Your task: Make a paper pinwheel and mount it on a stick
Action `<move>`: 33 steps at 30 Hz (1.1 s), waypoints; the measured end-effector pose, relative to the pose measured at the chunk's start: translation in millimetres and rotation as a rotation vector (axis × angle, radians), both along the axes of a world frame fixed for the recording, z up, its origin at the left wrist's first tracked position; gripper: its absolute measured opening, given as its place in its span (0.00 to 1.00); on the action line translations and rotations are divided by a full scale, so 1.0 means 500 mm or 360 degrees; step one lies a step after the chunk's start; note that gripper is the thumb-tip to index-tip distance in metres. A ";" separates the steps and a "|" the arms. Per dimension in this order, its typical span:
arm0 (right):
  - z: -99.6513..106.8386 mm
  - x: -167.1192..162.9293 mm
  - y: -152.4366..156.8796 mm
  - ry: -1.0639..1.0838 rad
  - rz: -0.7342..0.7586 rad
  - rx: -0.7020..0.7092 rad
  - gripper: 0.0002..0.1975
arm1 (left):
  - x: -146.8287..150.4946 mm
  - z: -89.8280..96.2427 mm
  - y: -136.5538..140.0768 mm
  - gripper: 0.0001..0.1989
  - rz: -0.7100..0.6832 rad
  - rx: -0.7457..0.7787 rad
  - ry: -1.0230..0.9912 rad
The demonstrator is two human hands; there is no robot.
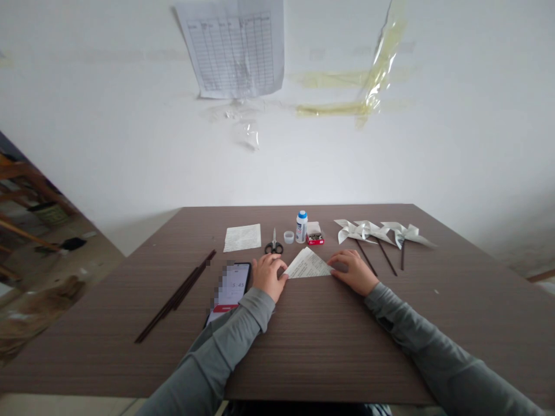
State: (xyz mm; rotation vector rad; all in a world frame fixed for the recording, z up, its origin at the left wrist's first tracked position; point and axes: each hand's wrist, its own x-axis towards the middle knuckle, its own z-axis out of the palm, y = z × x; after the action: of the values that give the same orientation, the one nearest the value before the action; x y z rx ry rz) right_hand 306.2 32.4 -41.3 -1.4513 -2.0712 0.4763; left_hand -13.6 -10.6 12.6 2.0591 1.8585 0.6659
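Observation:
A printed sheet of paper (309,265), folded into a triangle, lies on the brown table in front of me with its peak pointing away. My left hand (267,276) pinches its left corner between thumb and fingers. At the opposite corner, my right hand (354,271) grips the paper in the same way. Just beyond my left hand are black-handled scissors (273,245), blades pointing to the wall. A phone (229,289) with a lit screen lies partly under my left forearm.
Behind the paper stand a white bottle with a blue cap (302,227), a small clear cup (288,237) and a red box of small metal pieces (315,238). Paper pinwheels (368,231) on dark sticks lie at right. Dark sticks (177,294) and a paper square (243,237) lie left.

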 end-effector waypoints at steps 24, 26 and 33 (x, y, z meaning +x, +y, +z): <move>-0.024 0.013 0.006 0.0164 0.0219 0.0158 0.05 | -0.014 0.002 0.008 0.16 -0.0127 -0.0124 0.0173; -0.013 0.014 -0.001 0.0117 0.0248 0.0062 0.06 | -0.016 0.001 0.011 0.18 -0.0128 -0.0141 0.0147; 0.021 0.029 -0.010 -0.0063 0.0368 -0.0186 0.05 | -0.022 -0.013 0.018 0.22 -0.0124 -0.0119 0.0073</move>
State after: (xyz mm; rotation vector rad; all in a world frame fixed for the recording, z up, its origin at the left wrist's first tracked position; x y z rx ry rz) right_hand 320.7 27.4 -30.8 -1.2988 -2.2891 0.6748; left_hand -24.8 -1.8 5.9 2.1034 1.7889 0.5255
